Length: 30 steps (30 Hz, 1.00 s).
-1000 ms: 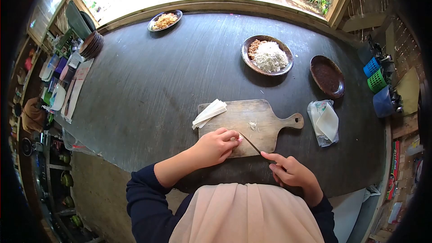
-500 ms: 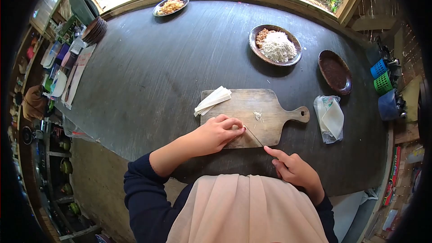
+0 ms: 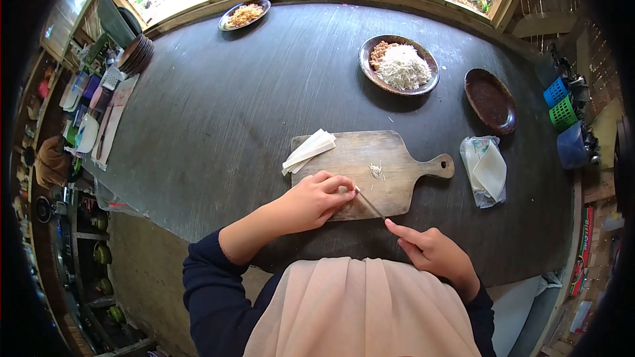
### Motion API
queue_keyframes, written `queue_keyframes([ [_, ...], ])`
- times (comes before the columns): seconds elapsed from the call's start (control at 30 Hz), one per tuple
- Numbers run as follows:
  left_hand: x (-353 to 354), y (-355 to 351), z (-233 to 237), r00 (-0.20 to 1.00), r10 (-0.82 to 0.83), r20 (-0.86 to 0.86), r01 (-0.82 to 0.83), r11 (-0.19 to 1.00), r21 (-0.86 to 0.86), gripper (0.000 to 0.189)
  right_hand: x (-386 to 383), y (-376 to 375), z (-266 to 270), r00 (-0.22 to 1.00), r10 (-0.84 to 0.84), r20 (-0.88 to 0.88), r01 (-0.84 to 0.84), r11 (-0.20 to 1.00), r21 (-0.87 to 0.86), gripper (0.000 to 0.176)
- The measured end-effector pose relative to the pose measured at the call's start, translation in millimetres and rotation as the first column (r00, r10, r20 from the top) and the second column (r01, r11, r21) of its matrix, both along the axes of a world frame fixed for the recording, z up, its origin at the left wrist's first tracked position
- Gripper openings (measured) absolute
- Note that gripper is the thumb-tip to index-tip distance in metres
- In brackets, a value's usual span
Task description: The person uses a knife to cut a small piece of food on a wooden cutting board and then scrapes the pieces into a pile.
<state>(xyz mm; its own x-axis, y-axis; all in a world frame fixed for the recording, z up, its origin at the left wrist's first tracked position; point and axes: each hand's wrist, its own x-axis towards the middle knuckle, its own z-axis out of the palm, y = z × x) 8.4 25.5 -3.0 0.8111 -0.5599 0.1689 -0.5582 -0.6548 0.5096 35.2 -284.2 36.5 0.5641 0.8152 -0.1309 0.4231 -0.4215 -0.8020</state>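
My left hand point(image 3: 322, 197) presses down on the lower left of a wooden cutting board point(image 3: 390, 149). Its fingers are curled over a white strip whose end just shows at the fingertips; the rest is covered by the hand. In my right hand point(image 3: 430, 248) is a knife point(image 3: 372, 204), its blade lying across the board with the tip beside my left fingertips. A small heap of thin white slivers point(image 3: 376, 170) lies on the board beyond the blade. Several white strips point(image 3: 309, 150) are stacked at the board's upper left corner, partly overhanging it.
Past the board stands a plate point(image 3: 366, 73) bearing a white shredded heap and brown pieces. An oval brown dish point(image 3: 490, 100) and a plastic bag with white sheets point(image 3: 483, 172) lie to the right. Another plate point(image 3: 262, 10) of orange-brown food is far back. Stacked dishes point(image 3: 135, 53) stand left.
The knife blade has tilted slightly, with more of its flat side showing. Both hands stay nearly in place, and the whole view has shifted a little.
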Motion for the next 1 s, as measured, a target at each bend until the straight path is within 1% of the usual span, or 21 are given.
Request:
queue_keyframes([
  [0.23, 2.3, 0.8, 2.9, 1.000, -0.019, -0.020, 0.019, 1.000, -0.002, 0.042, -1.0, -0.5, -1.9, 1.000, -0.016, -0.018, 0.016, 1.000, -0.005, 0.055],
  [0.37, 2.1, -0.3, 6.1, 1.000, -0.021, -0.005, 0.022, 1.000, 0.007, 0.045, 0.0, -1.7, -3.2, 1.000, -0.004, -0.019, 0.004, 1.000, 0.002, 0.056],
  [0.5, 2.1, -0.3, 6.1, 0.999, -0.023, -0.025, 0.024, 1.000, 0.015, 0.046, 1.4, -2.0, -4.0, 0.999, 0.006, -0.032, -0.006, 1.000, -0.007, 0.056],
  [0.67, 0.1, -2.0, 6.1, 0.999, -0.013, 0.029, 0.011, 0.997, 0.070, 0.048, 1.9, -1.0, -1.4, 0.999, 0.007, -0.038, -0.008, 1.000, -0.018, 0.055],
  [0.83, -0.4, -2.9, 6.9, 0.999, -0.011, 0.044, 0.006, 0.995, 0.101, 0.047, 2.3, 0.2, -2.0, 0.999, -0.009, -0.050, 0.010, 1.000, 0.008, 0.054],
  [1.0, -1.8, -3.3, 6.4, 0.999, -0.008, 0.046, 0.002, 0.993, 0.122, 0.046, 3.7, -1.3, -6.4, 0.995, -0.002, -0.098, 0.004, 1.000, 0.019, 0.053],
])
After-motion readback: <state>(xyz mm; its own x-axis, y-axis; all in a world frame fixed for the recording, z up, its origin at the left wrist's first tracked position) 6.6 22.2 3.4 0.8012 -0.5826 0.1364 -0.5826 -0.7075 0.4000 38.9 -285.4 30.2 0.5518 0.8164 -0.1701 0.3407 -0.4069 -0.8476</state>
